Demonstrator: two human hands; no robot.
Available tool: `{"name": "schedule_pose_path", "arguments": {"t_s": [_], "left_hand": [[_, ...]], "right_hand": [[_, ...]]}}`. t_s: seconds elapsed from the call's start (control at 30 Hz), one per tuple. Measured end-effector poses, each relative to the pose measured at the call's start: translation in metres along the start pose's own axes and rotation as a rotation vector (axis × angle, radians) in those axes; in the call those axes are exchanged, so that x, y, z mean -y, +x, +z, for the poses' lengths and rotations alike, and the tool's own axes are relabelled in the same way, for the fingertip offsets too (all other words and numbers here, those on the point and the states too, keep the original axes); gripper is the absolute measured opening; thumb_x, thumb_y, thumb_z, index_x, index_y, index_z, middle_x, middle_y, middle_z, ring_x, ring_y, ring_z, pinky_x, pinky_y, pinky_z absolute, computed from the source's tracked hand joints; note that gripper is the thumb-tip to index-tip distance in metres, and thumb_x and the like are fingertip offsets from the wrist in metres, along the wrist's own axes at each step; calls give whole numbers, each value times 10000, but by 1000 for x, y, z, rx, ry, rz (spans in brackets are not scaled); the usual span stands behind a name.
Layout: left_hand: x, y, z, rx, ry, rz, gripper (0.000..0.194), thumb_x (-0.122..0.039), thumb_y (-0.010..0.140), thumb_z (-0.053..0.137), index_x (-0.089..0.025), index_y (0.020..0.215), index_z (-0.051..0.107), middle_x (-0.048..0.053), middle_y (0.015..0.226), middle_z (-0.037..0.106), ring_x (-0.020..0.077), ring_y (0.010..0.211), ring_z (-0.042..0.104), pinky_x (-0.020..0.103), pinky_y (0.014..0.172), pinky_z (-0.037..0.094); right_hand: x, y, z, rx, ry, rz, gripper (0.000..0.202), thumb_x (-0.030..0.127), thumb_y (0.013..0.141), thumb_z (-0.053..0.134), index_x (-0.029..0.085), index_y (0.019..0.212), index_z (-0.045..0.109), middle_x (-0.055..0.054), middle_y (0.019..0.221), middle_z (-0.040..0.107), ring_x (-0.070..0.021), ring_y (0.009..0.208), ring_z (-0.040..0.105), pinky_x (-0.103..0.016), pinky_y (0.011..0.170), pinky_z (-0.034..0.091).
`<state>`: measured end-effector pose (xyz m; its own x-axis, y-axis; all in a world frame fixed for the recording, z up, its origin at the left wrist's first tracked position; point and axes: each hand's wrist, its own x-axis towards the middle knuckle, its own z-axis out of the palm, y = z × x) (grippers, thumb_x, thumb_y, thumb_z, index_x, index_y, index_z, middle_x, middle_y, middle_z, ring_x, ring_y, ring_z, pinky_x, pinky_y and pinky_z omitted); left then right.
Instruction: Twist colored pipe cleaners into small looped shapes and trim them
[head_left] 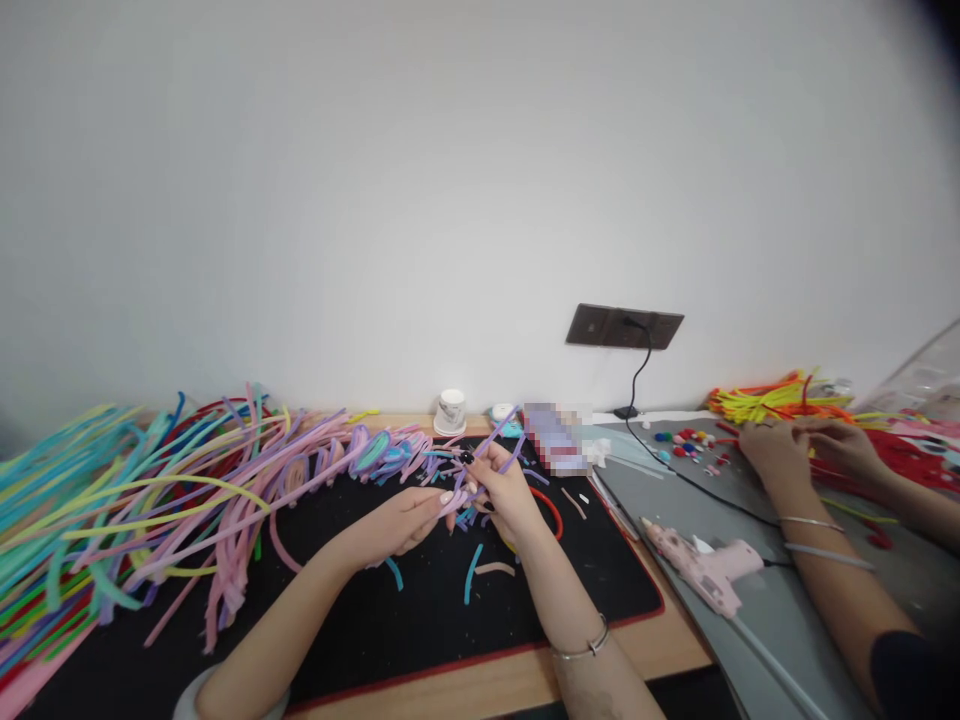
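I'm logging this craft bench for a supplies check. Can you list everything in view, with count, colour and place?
pipe cleaners: a large loose heap, pastel and bright mixed, left on the black mat
cut pieces: several, blue, pink, red, mid mat
yellow and orange stems: one pile, far right by the wall
glue gun: one, pink, lying on the grey sheet
pompoms: a small scatter, mixed colours, on the grey sheet
cup: one, white, at the wall
wall socket: one, dark, black cord plugged in
co-worker's hands: two, at right
left hand: holds a lilac stem
right hand: pinches the same stem
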<state>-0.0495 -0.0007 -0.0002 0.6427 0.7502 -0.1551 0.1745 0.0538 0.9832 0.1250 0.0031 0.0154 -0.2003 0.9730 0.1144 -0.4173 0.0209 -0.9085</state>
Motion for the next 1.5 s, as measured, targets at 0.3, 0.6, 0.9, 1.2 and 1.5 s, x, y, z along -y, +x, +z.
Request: {"name": "schedule_pose_path", "arguments": {"t_s": [0.3,0.6,0.9,1.2,1.5], "left_hand": [[1,0,-1,2,-1,-15,431,-595,877,413,-187,817,538,-86,508,269,76,414,171,225,385,139],[1,0,0,13,1,-2,446,-599,877,404,-179,814,538,-85,520,280,69,410,174,220,383,136],[0,0,0,15,5,0,434,-583,885,403,-180,807,544,-83,512,275,71,413,179,216,384,147],[0,0,1,29,4,-2,424,-578,891,395,-185,767,495,-83,513,276,70,417,169,223,386,134],[-4,-2,3,47,21,-16,429,-582,893,387,-181,774,483,-90,502,273,67,417,177,209,379,143]], "right_hand": [[-1,1,-2,-25,20,8,273,349,756,689,212,841,469,92,539,480,-32,345,287,-155,331,206],[0,1,-1,-63,19,-29,293,364,727,714,196,741,476,67,533,527,-38,338,322,-162,322,228],[2,2,-2,-97,8,-27,292,373,699,730,185,714,506,50,518,550,-49,333,349,-174,317,236],[0,3,-3,-77,37,-25,286,370,728,705,194,733,480,64,509,502,-57,336,377,-172,316,230],[0,3,0,-74,103,-33,219,330,779,623,195,738,456,12,651,624,-54,368,358,-181,340,261]]}}
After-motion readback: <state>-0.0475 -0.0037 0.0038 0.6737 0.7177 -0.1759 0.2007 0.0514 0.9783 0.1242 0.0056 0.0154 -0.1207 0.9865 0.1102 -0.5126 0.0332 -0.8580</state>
